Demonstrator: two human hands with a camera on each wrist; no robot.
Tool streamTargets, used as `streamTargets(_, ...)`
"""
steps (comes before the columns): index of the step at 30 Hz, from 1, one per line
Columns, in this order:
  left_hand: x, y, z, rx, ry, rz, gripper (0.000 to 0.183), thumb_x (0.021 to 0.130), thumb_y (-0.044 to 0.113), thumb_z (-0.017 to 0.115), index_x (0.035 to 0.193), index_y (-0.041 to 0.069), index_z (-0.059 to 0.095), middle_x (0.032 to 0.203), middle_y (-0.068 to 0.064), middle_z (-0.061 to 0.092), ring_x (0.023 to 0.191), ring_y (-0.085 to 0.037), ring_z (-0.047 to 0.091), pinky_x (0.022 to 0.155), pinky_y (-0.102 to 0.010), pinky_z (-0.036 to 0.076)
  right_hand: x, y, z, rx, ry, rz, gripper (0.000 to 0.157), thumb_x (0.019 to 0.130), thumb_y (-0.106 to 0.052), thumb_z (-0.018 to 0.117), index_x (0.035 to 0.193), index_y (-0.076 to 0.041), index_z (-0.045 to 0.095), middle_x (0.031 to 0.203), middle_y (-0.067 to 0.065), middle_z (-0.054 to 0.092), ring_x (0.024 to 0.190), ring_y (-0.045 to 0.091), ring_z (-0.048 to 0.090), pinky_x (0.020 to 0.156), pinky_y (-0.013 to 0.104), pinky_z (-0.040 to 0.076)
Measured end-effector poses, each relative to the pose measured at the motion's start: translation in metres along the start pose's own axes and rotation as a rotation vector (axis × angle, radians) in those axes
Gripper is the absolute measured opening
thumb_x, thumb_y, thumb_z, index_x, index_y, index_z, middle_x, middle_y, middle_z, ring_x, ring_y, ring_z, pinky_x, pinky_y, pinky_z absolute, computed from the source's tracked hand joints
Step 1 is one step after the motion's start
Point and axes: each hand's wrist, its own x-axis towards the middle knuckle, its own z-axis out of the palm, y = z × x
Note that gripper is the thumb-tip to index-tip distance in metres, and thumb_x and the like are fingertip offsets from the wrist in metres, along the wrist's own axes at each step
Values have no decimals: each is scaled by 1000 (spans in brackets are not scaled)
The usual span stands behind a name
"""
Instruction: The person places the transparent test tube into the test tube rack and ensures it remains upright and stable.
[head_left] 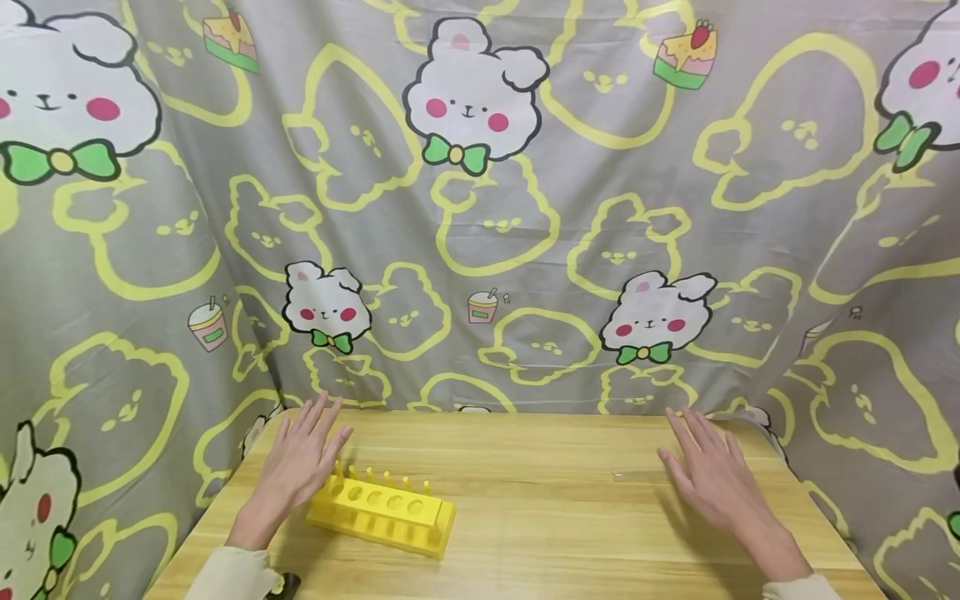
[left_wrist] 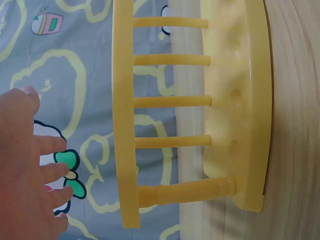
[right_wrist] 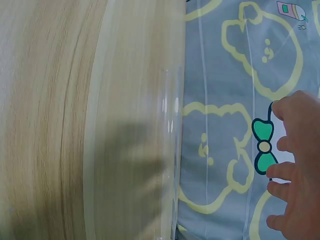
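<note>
A yellow test tube rack with round holes and a row of pegs stands on the left part of the table. My left hand is held over its left end with fingers extended, holding nothing. In the left wrist view the rack fills the middle, apart from the left hand. My right hand hovers at the right, fingers spread. A clear slender tube lies beside it, partly hidden by the hand. The right wrist view shows the tube lengthwise, away from the right hand.
The wooden table ends at a grey patterned curtain, which hangs behind it and on both sides. A small dark object shows by the left sleeve.
</note>
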Motion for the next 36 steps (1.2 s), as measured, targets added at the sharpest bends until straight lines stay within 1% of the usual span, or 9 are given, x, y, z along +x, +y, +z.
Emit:
streamTargets(4,-4,2,1,-9,5,6,63,111,45,38,158,2,36,165,-26,24,149,-51,21,117,-74,12,-4,-1,1,6,14,-2,67,106,-34,54,162,-7,28,159,29,31,143,51,31,114,77,15)
streamTargets(8,-6,4,1,-25,22,23,61,111,43,40,157,2,38,163,-26,27,148,-50,24,117,-74,15,-9,-3,1,23,34,2,67,106,-33,54,162,-8,26,159,29,32,143,51,32,115,76,13)
streamTargets(11,-7,5,2,-55,35,38,59,111,40,41,155,2,41,161,-27,30,147,-50,27,117,-72,16,-12,-6,1,39,50,0,66,106,-31,55,162,-6,28,158,29,34,141,51,34,117,75,13)
streamTargets(15,-10,7,3,-114,49,52,55,111,36,43,153,0,44,158,-29,33,144,-53,30,117,-72,18,-15,-12,2,51,79,-13,65,105,-29,58,159,-3,34,155,30,37,137,53,38,116,74,17)
streamTargets(21,-21,7,5,-181,71,57,52,111,32,47,152,1,45,155,-31,37,139,-56,33,118,-70,19,-16,-24,3,78,119,-37,63,102,-27,62,155,-1,40,152,30,41,135,52,41,115,71,26)
streamTargets(23,-25,7,5,-206,69,51,52,111,32,48,152,1,45,155,-31,37,139,-57,32,116,-72,19,-16,-28,4,91,126,-42,61,102,-26,63,154,-1,42,152,29,43,134,52,42,114,71,28)
streamTargets(26,-29,7,5,-231,69,45,51,110,32,49,151,2,47,155,-30,37,139,-58,31,111,-76,24,-16,-34,6,104,134,-42,60,101,-25,64,153,-2,44,150,29,44,133,52,44,111,71,30)
streamTargets(29,-31,8,5,-242,70,41,49,110,32,50,149,2,51,155,-28,39,138,-56,35,104,-77,33,-16,-41,9,129,142,-42,62,100,-24,66,154,-4,44,149,29,46,131,52,45,109,71,33)
streamTargets(36,-40,8,4,-290,48,28,46,108,31,55,144,2,56,146,-26,49,130,-53,48,98,-74,42,-15,-56,13,169,156,-50,61,99,-22,68,154,-6,45,148,25,49,131,47,48,105,68,39)
